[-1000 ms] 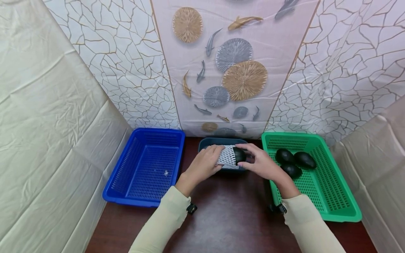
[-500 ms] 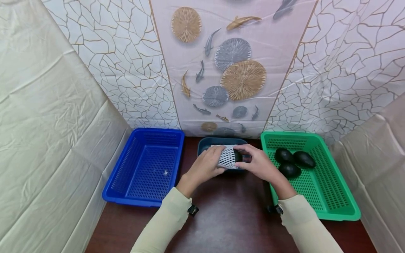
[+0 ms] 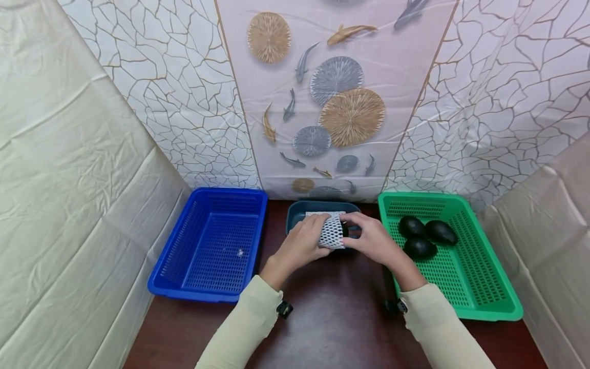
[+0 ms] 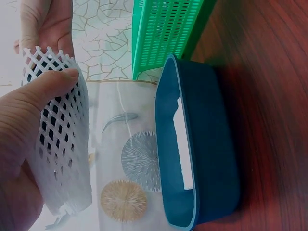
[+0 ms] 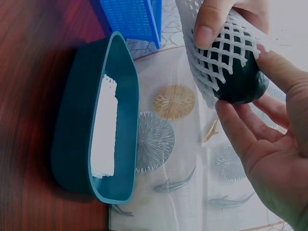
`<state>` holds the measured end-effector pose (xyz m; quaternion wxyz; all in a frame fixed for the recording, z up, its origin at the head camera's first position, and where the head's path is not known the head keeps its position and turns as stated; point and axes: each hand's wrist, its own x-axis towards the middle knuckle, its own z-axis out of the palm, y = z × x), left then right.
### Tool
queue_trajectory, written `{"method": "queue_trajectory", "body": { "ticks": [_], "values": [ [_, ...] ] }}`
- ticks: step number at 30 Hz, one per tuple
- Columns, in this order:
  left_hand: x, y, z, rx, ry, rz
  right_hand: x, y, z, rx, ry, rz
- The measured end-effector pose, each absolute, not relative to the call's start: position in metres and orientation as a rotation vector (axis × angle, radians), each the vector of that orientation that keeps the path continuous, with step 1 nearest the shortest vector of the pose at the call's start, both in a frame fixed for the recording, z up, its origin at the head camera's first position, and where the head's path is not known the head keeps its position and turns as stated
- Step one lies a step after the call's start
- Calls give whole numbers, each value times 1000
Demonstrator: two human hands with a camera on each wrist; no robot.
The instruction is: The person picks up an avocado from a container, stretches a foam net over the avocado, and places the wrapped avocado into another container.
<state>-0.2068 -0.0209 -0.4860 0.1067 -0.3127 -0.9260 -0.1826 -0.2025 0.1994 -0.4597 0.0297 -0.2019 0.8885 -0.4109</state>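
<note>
In the head view, my left hand (image 3: 301,240) grips a white foam net sleeve (image 3: 332,233) around its middle, above the teal bin. A dark avocado (image 5: 245,89) is mostly inside the sleeve, its bare rounded end facing my right hand (image 3: 372,240). The right wrist view shows the right fingers and thumb holding that end at the sleeve's edge. Through the mesh (image 4: 60,127) the dark skin shows in the left wrist view, while the sleeve's far end hangs past the left palm.
The teal bin (image 5: 72,130) holds more white foam sleeves (image 5: 104,130). To the right, a green basket (image 3: 484,271) contains three dark avocados (image 3: 420,249). At left stands a blue basket (image 3: 198,294) with a small white scrap (image 3: 240,252) inside.
The avocado has slid left, deeper into the sleeve, so less of its dark end shows. My right hand has moved slightly left with it; the left hand keeps its grip.
</note>
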Motion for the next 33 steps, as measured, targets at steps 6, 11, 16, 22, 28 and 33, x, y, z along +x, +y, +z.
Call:
{"method": "queue_trajectory", "body": {
  "ticks": [6,11,16,22,28,33],
  "values": [
    [-206,-19,-488,-924,-2749,-551,-203,195,-463,-609,2695,-1292],
    [-205,-17,-490,-932,-2763,-608,-201,192,-466,-559,2610,-1335],
    [-204,-15,-489,-954,-2761,-623,-200,192,-470,-537,2581,-1324],
    [-202,-15,-482,-970,-2736,-496,-199,194,-474,-495,2597,-1384],
    [-203,-25,-477,-951,-2654,-336,-199,201,-476,-482,2596,-1456],
    [-202,-36,-478,-905,-2677,-360,-200,208,-476,-466,2597,-1486]
  ]
}}
